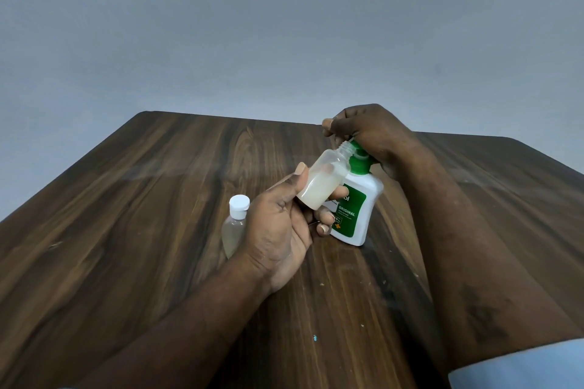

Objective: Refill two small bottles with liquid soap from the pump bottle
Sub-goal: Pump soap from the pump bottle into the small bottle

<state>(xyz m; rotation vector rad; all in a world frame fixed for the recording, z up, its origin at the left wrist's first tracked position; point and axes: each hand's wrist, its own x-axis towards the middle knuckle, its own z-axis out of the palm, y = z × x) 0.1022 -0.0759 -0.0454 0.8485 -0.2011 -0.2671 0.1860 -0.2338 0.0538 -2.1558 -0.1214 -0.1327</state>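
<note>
My left hand (284,224) grips a small clear bottle (322,180), uncapped and tilted, with milky soap filling roughly its lower half. Its open neck sits right under the spout of the white pump bottle (357,208), which has a green label and a green pump head. My right hand (369,133) lies over the pump head, fingers curled down around it. A second small clear bottle (235,224) with a white flip cap stands on the table just left of my left hand, partly hidden behind it.
A dark wooden table (158,230) carries everything, with small white specks near its front right. A plain grey wall stands behind its far edge. A light blue sleeve (521,366) shows at the bottom right.
</note>
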